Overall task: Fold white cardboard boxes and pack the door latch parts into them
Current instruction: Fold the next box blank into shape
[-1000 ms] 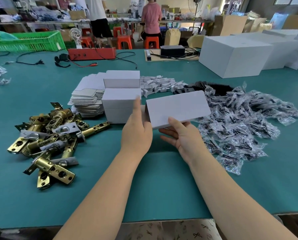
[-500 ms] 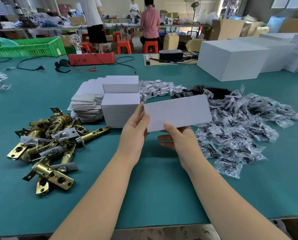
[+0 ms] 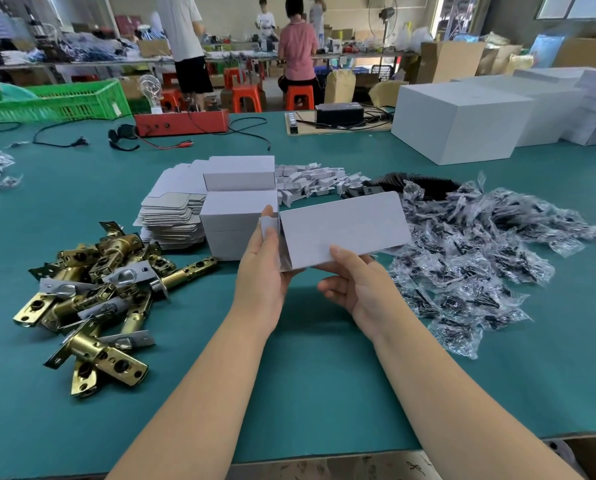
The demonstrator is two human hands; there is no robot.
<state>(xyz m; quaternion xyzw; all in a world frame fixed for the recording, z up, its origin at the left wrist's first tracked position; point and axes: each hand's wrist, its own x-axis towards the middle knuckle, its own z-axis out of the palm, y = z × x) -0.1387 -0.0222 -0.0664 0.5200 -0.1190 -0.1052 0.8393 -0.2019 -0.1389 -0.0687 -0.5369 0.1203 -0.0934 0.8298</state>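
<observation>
Workshop: benches, red stools [image 3: 242, 97] and people at work stand behind your table [image 3: 324, 393], which is covered in smooth teal material.
Box in hand: you hold a white cardboard box [image 3: 345, 226] above the table, just in front of the folded boxes; its broad matte face tilts toward you and has a rounded far corner.
Left hand: your left hand [image 3: 262, 275] grips the box's left end, a small flap pinched at the fingertips; the end there looks open and shadowed.
Right hand: your right hand [image 3: 358, 289] holds the near lower edge, thumb on top of the face, fingers curled beneath.
Folded boxes: two finished white boxes [image 3: 239, 202] sit one behind the other, touching a stack of flat blanks [image 3: 172, 209] with rounded tabs.
Latch parts: brass and silver door latches [image 3: 95, 292] lie heaped at your left, tubular bodies with flat holed plates.
Bags: crinkled clear packets [image 3: 480, 258] holding dark pieces spread along your right.
Far side: small white cardboard pieces [image 3: 317, 180], a red device [image 3: 182, 123], a green mesh crate [image 3: 64, 102] and large white cartons [image 3: 462, 121].
Open room: bare teal surface lies between your forearms and the near table edge.
</observation>
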